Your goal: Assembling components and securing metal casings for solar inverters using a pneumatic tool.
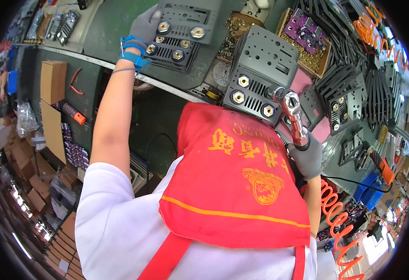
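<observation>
My left hand [145, 27], in a grey glove, grips the edge of a dark grey perforated metal panel [186, 15] at the upper middle. That panel is over another slotted panel [168, 57] fitted with brass hex fittings. My right hand [308, 158], gloved too, is wrapped round the handle of a red and chrome ratchet wrench [296, 119]. The wrench's head is by the corner of a stack of grey panels [266, 53] in front of me. Brass fittings [237, 96] with hex nuts stand in the top panel; the head hides its socket end's contact.
A wooden box [326, 60] holds small brass parts and a purple circuit board [302, 27]. Many dark brackets [340, 46] crowd the right. Orange coiled air hoses [331, 210] hang at the right. A cardboard box [53, 81] and an orange-tipped tool [75, 113] lie left.
</observation>
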The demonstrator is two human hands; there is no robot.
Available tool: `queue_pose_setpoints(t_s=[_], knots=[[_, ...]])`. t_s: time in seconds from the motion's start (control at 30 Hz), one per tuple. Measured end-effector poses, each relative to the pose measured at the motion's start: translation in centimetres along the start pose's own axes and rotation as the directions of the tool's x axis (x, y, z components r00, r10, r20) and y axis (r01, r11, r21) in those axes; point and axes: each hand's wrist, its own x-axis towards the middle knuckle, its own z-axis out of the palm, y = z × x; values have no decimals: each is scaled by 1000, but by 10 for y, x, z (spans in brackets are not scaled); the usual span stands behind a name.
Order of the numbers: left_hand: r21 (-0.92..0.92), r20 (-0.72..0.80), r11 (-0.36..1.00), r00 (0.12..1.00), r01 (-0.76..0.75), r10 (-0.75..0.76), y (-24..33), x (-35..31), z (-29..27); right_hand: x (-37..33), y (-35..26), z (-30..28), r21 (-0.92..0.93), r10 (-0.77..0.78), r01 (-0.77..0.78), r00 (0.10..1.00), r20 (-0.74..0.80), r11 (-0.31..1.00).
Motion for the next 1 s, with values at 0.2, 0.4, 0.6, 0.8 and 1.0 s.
queue_pose_setpoints(t_s=[0.2,0.4,0.6,0.8,1.0], knots=[[587,92,810,994,-3,-63,-42,3,-2,-12,20,4,-70,119,-117,993,23,991],[431,183,899,968,79,-172,-50,4,0,-24,33,9,-61,130,-131,991,-20,989],[685,108,722,966,100,-236,-1,2,-9,-33,41,12,-87,123,-125,992,-24,988],[163,243,967,958,-196,153,153,-110,74,-26,32,13,-274,49,-45,999,8,961],[201,374,980,923,9,-85,173,-139,101,-16,37,11,-359,56,-20,995,89,933]])
